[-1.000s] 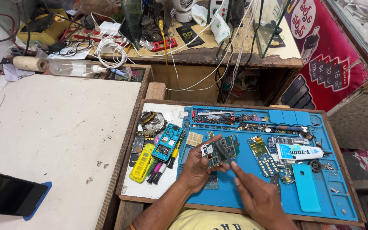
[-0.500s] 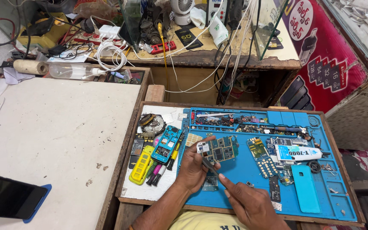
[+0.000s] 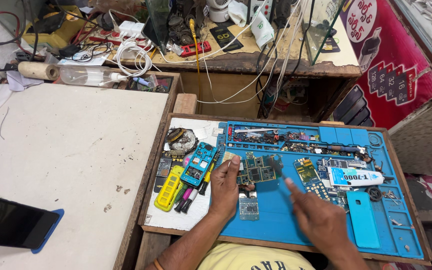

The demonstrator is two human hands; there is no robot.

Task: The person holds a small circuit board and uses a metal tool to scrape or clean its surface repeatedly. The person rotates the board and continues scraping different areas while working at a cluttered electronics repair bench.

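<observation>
While the left hand (image 3: 224,189) is pinching a green circuit board (image 3: 257,172) by its left edge, thumb up along the side and fingers curled under, the board is sitting slightly lifted over the middle of the blue repair mat (image 3: 296,225). A second ago that hand was lying lower on the mat with the board half covered; now the board is raised and turned face-up, so its chips are showing clearly. The right hand (image 3: 321,222) has come off the mat: it was flat and spread a second ago, and now it is hovering with the index finger extended toward the board's right end. A dark blur near that fingertip may be a thin tool, but that cannot be told, so what this hand is holding is unclear. The change is reading as a shift from steadying to close work on the board.

Just near of the board a small grey module (image 3: 249,207) is lying on the mat. To the left a cyan phone frame (image 3: 197,164) and a yellow casing (image 3: 169,189) are resting on the white sheet. To the right a white glue tube (image 3: 356,176) and a cyan phone cover (image 3: 363,219) are lying well apart from both hands. A dark phone (image 3: 13,227) is sitting on the pale table at far left.
</observation>
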